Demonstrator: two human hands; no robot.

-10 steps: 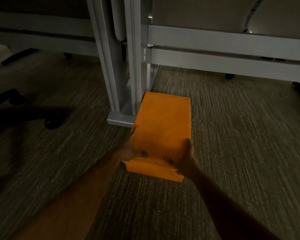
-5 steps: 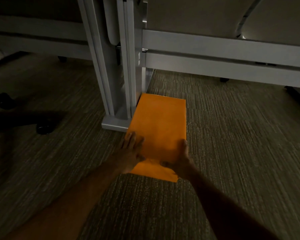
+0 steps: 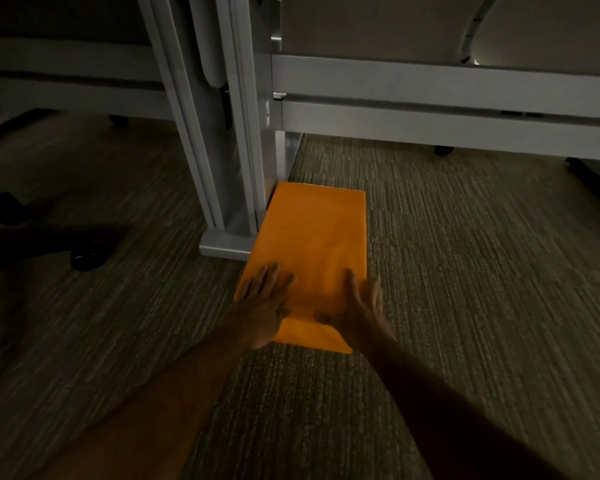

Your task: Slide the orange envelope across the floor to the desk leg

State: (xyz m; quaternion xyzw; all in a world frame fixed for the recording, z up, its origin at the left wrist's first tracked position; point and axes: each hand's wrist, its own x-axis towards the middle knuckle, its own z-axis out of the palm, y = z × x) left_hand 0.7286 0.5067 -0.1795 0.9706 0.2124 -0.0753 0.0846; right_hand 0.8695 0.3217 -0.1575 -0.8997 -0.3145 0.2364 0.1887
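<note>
The orange envelope (image 3: 317, 244) lies flat on the carpet, its long left edge against the foot of the grey desk leg (image 3: 229, 188). My left hand (image 3: 262, 301) rests palm down on its near left corner, fingers spread. My right hand (image 3: 359, 306) lies flat on its near right part, fingers pointing forward. Neither hand grips it; both press on top. The envelope's flap end (image 3: 312, 336) shows between my wrists.
Grey desk rails (image 3: 430, 112) run across the back. An office chair base with a black caster (image 3: 85, 259) stands at the left. Another caster (image 3: 443, 150) sits under the right rail. Striped carpet (image 3: 482, 271) stretches to the right.
The envelope's raised near end has come down flat on the carpet. Both hands went from gripping its edges to lying flat on top.
</note>
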